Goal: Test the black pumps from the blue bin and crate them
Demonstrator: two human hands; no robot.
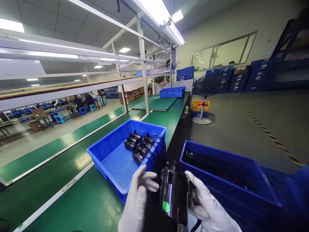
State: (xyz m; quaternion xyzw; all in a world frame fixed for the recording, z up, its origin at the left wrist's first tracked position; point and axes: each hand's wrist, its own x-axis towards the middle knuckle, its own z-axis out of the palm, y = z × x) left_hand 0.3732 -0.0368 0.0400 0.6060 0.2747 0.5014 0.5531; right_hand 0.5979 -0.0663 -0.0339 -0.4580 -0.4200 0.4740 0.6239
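Observation:
Both my hands wear white gloves and hold a black cylindrical pump-like part (174,196) with a round green sticker near its lower end. My left hand (138,199) grips its left side with fingers curled against it. My right hand (207,206) wraps round its right side. A black cable trails from the part's bottom. Just beyond my hands stands a blue bin (111,154) with several similar black parts (141,146) and their cables piled in its far right corner.
A second blue crate (243,167) with dark contents sits to the right, off the bench. The green bench (79,199) runs ahead, with a conveyor strip on the left and another blue bin (172,92) far along. A standing fan (205,93) and stacked blue crates line the right wall.

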